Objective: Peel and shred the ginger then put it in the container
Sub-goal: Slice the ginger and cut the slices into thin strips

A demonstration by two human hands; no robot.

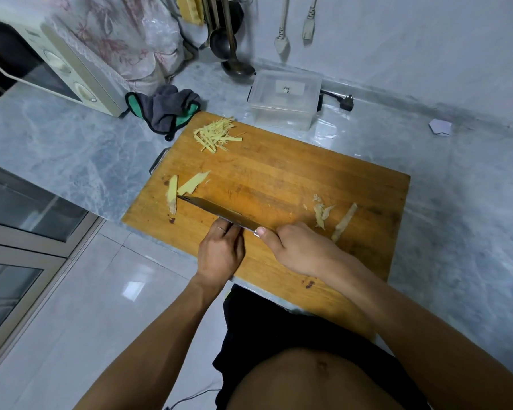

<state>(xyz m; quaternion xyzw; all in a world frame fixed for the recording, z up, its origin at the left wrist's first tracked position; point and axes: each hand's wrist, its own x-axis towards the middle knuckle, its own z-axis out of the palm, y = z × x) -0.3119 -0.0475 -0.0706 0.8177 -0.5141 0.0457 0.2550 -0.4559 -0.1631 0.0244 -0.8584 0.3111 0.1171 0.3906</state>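
A: What is seen nearest?

B: The right hand (293,247) is wrapped around the handle of a knife (219,213), thumb laid along the top, fingers curled shut on it. The left hand (221,250) is placed just beside the blade, its fingers pressed together with the tips against the blade's flat; whether anything is pinched under them cannot be told.

A: And the ginger?

B: On the wooden cutting board (293,173). Two ginger slices (190,183) are lain at the knife tip, near the board's left edge. Ginger peelings (333,217) are scattered just beyond the right hand. A pile of ginger shreds (216,134) is gathered at the far left corner of the board (well apart from the slices).

A: Farther back?

B: A clear plastic container (285,99), lid on, is set on the marble counter (71,143) just past the board's far edge. A grey and green cloth (166,109) is bunched to its left, and a ladle (234,60) is propped behind.
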